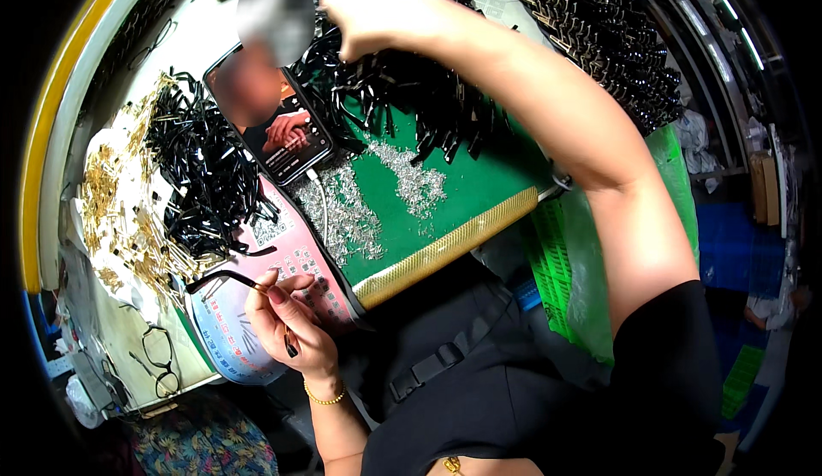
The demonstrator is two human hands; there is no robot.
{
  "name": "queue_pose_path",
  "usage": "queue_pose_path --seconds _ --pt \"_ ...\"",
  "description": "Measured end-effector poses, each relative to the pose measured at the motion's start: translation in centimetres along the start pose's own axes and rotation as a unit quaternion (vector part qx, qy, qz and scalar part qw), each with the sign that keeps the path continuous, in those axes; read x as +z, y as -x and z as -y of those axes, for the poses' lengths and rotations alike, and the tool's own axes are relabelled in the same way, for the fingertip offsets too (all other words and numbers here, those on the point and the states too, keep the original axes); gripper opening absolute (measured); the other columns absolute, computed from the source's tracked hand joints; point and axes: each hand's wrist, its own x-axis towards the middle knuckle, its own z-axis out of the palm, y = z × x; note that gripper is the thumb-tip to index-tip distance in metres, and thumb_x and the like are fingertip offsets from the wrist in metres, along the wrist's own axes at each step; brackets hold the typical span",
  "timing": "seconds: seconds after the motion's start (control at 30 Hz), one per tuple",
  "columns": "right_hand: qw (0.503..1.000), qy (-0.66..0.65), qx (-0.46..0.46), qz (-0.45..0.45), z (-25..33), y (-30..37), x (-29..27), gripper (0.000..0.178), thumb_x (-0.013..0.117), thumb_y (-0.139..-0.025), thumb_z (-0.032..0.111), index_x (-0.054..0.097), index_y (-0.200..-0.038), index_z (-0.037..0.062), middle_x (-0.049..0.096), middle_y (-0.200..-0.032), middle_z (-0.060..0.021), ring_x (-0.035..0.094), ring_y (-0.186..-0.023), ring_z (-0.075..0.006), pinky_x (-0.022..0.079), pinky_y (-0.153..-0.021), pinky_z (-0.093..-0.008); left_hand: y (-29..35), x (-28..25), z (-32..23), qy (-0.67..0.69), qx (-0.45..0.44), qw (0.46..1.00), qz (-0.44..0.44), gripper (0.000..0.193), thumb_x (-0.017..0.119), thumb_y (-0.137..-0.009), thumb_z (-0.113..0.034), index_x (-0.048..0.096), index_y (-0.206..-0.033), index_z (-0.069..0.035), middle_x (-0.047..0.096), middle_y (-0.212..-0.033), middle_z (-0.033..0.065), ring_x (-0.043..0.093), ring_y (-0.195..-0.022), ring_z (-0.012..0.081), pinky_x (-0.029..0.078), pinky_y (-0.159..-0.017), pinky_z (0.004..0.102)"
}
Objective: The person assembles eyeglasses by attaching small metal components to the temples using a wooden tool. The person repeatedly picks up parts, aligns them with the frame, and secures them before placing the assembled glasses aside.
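- Left hand pinches a black spectacle temple arm near its end, low by the lap.
- Right hand reaches, fingers curled, into the black temple pile; whether it grips one, I cannot tell.
- Looks light, stiff, slick: pinch mid-shaft.

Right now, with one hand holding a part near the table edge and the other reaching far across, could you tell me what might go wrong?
1. The right hand reaches over the phone into the black temple pile; the forearm could knock the propped phone or drag parts down.
2. The small silver parts lie loose near the table's gold edge strip and might scatter off it.
3. The left hand holds a thin temple arm by its end; it may slip.
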Motion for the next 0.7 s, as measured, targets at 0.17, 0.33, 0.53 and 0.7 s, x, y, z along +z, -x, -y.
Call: queue_pose_path --seconds 0.17,0.33,0.53,0.7 --pt "0.997 -0.066 0.024 -0.001 -4.6 3.9 2.4 0.05 0.076 -0.073 0.026 0.06 -0.115 0.0044 0.071 -0.09 -0.0182 0.071 -0.089 -0.0355 0.056 -0.076 -0.0472 0.0 -0.4 -0.7 -0.027 -0.007 1.0 0.01 0.023 0.045 -0.109 -0.016 0.055 -0.124 -0.001 0.07 -0.085 0.0056 0.037 -0.056 0.0005 0.029 -0.053 0.017" --pt "0.984 -0.152 0.031 -0.085 -5.4 8.2 3.1 0.054 0.074 -0.084 0.029 0.053 -0.126 0.0037 0.068 -0.1 -0.0203 0.068 -0.094 -0.037 0.054 -0.083 -0.0471 0.0 0.0 -0.4 -0.053 0.027 0.998 0.021 0.024 0.045 -0.11 -0.019 0.055 -0.125 -0.003 0.068 -0.085 0.0053 0.034 -0.055 -0.0014 0.026 -0.051 0.0155" --pt "0.984 -0.088 0.046 -0.146 -3.8 10.5 1.9 0.046 0.073 -0.088 0.031 0.053 -0.116 0.0001 0.056 -0.116 -0.0257 0.068 -0.095 -0.0441 0.058 -0.083 -0.0511 0.2 -0.3 -0.7 -0.01 -0.008 1.0 0.015 0.023 0.045 -0.11 -0.02 0.055 -0.124 -0.004 0.068 -0.084 0.006 0.035 -0.052 -0.0012 0.027 -0.049 0.0159" --pt "0.989 -0.094 -0.023 -0.116 -2.1 4.8 -0.1 0.033 0.062 -0.089 0.03 0.067 -0.108 0.0025 0.07 -0.102 -0.0187 0.068 -0.096 -0.0365 0.055 -0.084 -0.0459 0.0 -0.1 -1.1 -0.016 -0.001 1.0 0.018 0.023 0.044 -0.11 -0.02 0.055 -0.122 -0.003 0.068 -0.082 0.0064 0.038 -0.052 -0.0008 0.029 -0.049 0.0162"
